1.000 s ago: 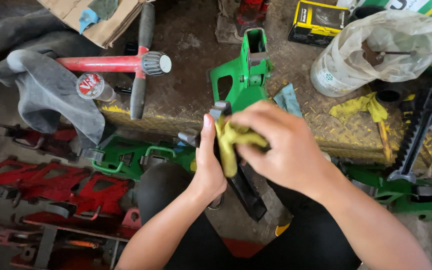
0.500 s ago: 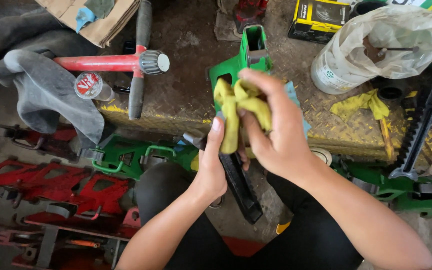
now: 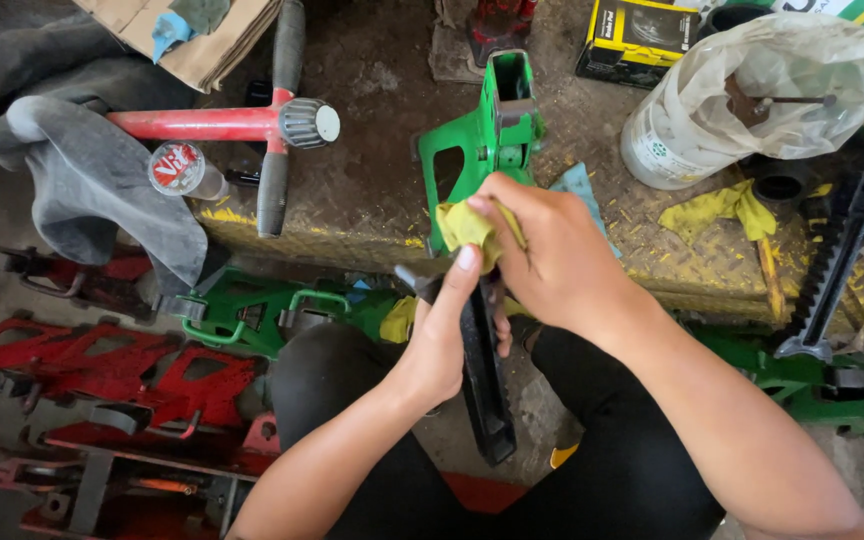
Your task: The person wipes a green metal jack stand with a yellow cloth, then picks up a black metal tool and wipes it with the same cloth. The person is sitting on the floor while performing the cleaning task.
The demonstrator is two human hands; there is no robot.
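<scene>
My left hand (image 3: 449, 335) grips a black toothed metal bar (image 3: 484, 390) that slants down toward my lap. At the bar's top end my right hand (image 3: 552, 265) presses a crumpled yellow rag (image 3: 465, 225) against it. Just behind my hands a green jack stand (image 3: 482, 140) stands upright on the worn metal bench (image 3: 372, 190).
On the bench lie a red cross wrench (image 3: 242, 125), a grey cloth (image 3: 92, 170), a small bottle (image 3: 182, 172), a white plastic bag (image 3: 752, 90), a yellow-black box (image 3: 642, 40), another yellow rag (image 3: 717, 208) and a second black toothed bar (image 3: 832, 265). Red stands (image 3: 102, 370) and green stands (image 3: 272, 310) lie on the floor.
My right hand lifted the yellow rag off the bar, then brought it back down bunched small onto the bar's top end. The bar has swung more upright in my left hand.
</scene>
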